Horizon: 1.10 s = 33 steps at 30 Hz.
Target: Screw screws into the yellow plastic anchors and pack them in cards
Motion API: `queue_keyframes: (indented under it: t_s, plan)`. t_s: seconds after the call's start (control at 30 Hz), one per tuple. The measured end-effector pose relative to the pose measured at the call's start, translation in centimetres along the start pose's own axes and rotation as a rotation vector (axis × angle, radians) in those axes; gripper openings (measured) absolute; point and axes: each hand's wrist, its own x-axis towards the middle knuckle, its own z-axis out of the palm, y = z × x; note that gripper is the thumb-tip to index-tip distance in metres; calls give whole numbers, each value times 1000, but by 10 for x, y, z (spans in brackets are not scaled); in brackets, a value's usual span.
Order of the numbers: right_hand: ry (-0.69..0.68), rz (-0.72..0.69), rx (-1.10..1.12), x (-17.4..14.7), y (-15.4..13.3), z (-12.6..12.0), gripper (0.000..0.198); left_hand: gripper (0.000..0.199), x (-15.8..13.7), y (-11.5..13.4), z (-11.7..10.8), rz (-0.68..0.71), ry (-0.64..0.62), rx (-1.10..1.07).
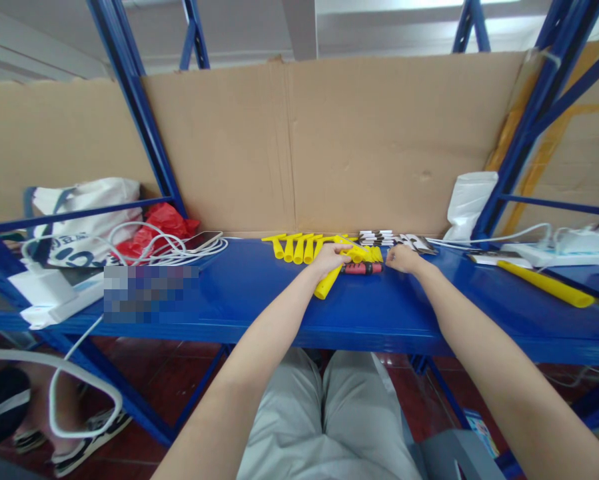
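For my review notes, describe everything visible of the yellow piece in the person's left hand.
The yellow piece looks like smooth, plain plastic. What shows is a tube-like handle, slanting so its near end points toward the person and to the left. The left hand holds it farther up, hiding how that part is shaped. It is over the blue shelf, left of a red-and-black tool; whether it touches either cannot be told.
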Motion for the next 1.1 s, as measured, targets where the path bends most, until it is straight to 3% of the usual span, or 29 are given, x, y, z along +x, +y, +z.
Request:
queue_keyframes:
  t_s: [0.17,0.3,0.47,0.6,1.1]
  plan:
    - [-13,33,122,2,2,3,21,40,1,-2,0,106,-21,156]
    - [104,11,197,6,2,2,15,37,-4,1,0,225,-27,348]
    - [303,-123,636,3,-9,-3,12,36,-14,14,1,289,-29,486]
    - [276,-216,912,-3,-22,-5,8,35,-17,18,2,325,-37,488]
    - [247,-269,843,-1,-26,-1,5,37,-13,13,2,374,-24,476]
